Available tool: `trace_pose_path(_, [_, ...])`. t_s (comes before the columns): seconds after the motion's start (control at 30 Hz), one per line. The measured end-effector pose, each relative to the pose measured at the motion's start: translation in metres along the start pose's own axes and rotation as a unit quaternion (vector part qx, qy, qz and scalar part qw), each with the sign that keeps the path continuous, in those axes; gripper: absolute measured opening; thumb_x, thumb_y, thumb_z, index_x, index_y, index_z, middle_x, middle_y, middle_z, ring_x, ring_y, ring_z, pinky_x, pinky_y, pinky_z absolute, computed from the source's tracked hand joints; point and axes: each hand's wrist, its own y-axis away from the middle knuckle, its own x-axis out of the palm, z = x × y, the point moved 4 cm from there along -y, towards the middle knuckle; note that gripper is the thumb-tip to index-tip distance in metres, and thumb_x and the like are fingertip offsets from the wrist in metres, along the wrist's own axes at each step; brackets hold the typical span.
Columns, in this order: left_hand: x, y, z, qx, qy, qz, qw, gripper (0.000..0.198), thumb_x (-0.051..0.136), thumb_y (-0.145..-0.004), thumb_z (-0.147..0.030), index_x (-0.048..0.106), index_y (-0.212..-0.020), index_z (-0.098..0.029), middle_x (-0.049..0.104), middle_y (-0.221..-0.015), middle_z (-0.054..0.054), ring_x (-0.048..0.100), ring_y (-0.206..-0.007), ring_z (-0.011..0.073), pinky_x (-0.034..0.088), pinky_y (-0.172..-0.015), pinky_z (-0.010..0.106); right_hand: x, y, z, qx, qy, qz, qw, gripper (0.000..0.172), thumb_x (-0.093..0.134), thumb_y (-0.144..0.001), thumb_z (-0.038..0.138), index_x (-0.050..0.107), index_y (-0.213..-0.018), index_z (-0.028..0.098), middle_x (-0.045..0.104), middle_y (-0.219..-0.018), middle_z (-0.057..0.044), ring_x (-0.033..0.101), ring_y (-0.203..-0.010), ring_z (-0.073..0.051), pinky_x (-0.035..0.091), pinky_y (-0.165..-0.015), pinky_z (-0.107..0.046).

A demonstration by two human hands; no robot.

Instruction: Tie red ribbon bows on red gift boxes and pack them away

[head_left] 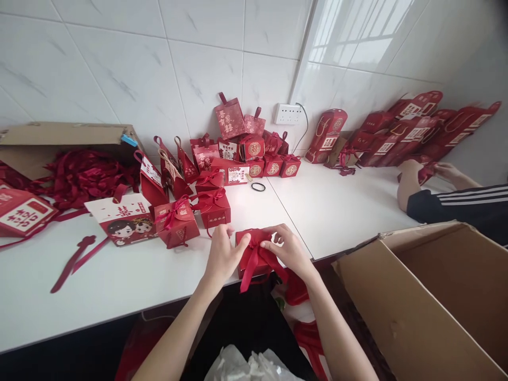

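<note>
A small red gift box (249,260) sits at the near edge of the white table (119,275). A red ribbon (254,259) crosses its top and hangs over the front. My left hand (222,256) pinches the ribbon at the box's left side. My right hand (286,250) pinches the ribbon's knot from the right. Two finished red boxes with bows (177,222) (212,206) stand just behind and to the left.
Several red boxes are stacked by the wall (242,148). A pile of red ribbons (83,177) spills from a cardboard box (59,137) at left. Flat red cartons (416,127) lean at right, where another person's hands (420,174) work. An open cardboard box (428,301) stands at my right. A black hair tie (257,187) lies mid-table.
</note>
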Motion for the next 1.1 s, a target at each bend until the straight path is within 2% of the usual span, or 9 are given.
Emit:
trace_pose_path(0.07, [0.002,0.004,-0.001,-0.013,-0.05,0.032,0.998,0.029,0.047,-0.079,-0.048,0.042,-0.071,-0.021,0.051,-0.069,0.0,0.053,-0.067,0.0179,0.044,-0.064,0.032,0.004,0.0,0.002,0.021,-0.025,-0.012,0.999,0.02,0.064,-0.074,0.038,0.061,-0.078,0.019,0.059,-0.077,-0.002,0.05,-0.066,-0.014,0.045,-0.065,-0.029])
trace_pose_path(0.17, [0.005,0.011,-0.004,-0.006,-0.053,0.064,0.996,0.029,0.041,-0.083,-0.043,0.036,-0.064,-0.022,0.046,-0.058,-0.004,0.047,-0.052,0.0134,0.038,-0.054,0.027,0.008,0.005,-0.001,0.056,-0.095,-0.016,0.994,0.025,0.064,-0.073,0.04,0.054,-0.065,0.018,0.057,-0.065,0.001,0.049,-0.06,-0.013,0.042,-0.059,-0.027])
trace_pose_path(0.33, [0.012,0.019,0.0,-0.008,0.008,0.039,0.999,0.029,0.038,-0.086,-0.04,0.031,-0.064,-0.022,0.039,-0.057,-0.005,0.042,-0.05,0.012,0.034,-0.051,0.024,0.012,0.011,-0.014,0.117,-0.218,-0.031,0.968,0.035,0.068,-0.066,0.048,0.054,-0.062,0.017,0.055,-0.059,0.001,0.048,-0.055,-0.011,0.038,-0.052,-0.024])
trace_pose_path(0.47, [0.019,0.021,0.005,-0.01,0.052,0.047,0.997,0.031,0.036,-0.086,-0.042,0.027,-0.063,-0.023,0.03,-0.055,-0.006,0.036,-0.049,0.0117,0.031,-0.048,0.023,0.013,0.013,-0.018,0.139,-0.247,-0.059,0.957,0.036,0.07,-0.064,0.05,0.055,-0.061,0.017,0.055,-0.057,0.001,0.049,-0.054,-0.012,0.039,-0.052,-0.025])
trace_pose_path(0.6, [0.016,0.019,0.002,-0.003,0.047,0.058,0.997,0.03,0.038,-0.085,-0.042,0.029,-0.064,-0.022,0.035,-0.057,-0.005,0.04,-0.052,0.0118,0.034,-0.052,0.023,0.009,0.016,-0.015,0.13,-0.18,-0.071,0.973,0.033,0.066,-0.067,0.049,0.057,-0.065,0.017,0.057,-0.062,-0.001,0.05,-0.057,-0.014,0.041,-0.056,-0.028])
trace_pose_path(0.73, [0.008,0.014,-0.005,-0.019,0.037,0.08,0.996,0.024,0.044,-0.082,-0.044,0.039,-0.073,-0.022,0.05,-0.068,-0.003,0.051,-0.064,0.0134,0.04,-0.06,0.024,-0.007,0.022,-0.002,0.062,-0.042,-0.138,0.988,0.031,0.064,-0.07,0.045,0.061,-0.087,0.019,0.061,-0.085,-0.005,0.052,-0.071,-0.017,0.044,-0.068,-0.032])
trace_pose_path(0.83, [0.006,0.011,-0.008,-0.041,0.016,0.091,0.995,0.032,0.044,-0.081,-0.05,0.038,-0.067,-0.022,0.046,-0.06,-0.005,0.048,-0.057,0.0133,0.038,-0.057,0.025,-0.008,0.024,0.001,0.075,-0.042,-0.097,0.992,0.03,0.062,-0.074,0.043,0.061,-0.093,0.019,0.061,-0.08,-0.003,0.052,-0.068,-0.016,0.044,-0.065,-0.029])
trace_pose_path(0.97, [0.011,0.012,-0.008,-0.022,-0.022,0.083,0.996,0.035,0.04,-0.084,-0.046,0.032,-0.061,-0.022,0.038,-0.054,-0.006,0.04,-0.049,0.0119,0.032,-0.052,0.024,-0.002,0.023,-0.005,0.124,-0.094,-0.058,0.986,0.029,0.058,-0.076,0.045,0.06,-0.068,0.017,0.059,-0.065,-0.002,0.05,-0.06,-0.014,0.042,-0.059,-0.027])
trace_pose_path(1.1, [0.017,0.019,-0.004,-0.001,-0.022,0.059,0.998,0.031,0.036,-0.087,-0.04,0.028,-0.063,-0.022,0.034,-0.054,-0.006,0.035,-0.047,0.0107,0.028,-0.05,0.023,0.003,0.021,-0.016,0.162,-0.196,-0.062,0.965,0.035,0.065,-0.069,0.05,0.057,-0.063,0.016,0.06,-0.062,-0.002,0.054,-0.06,-0.014,0.043,-0.057,-0.026])
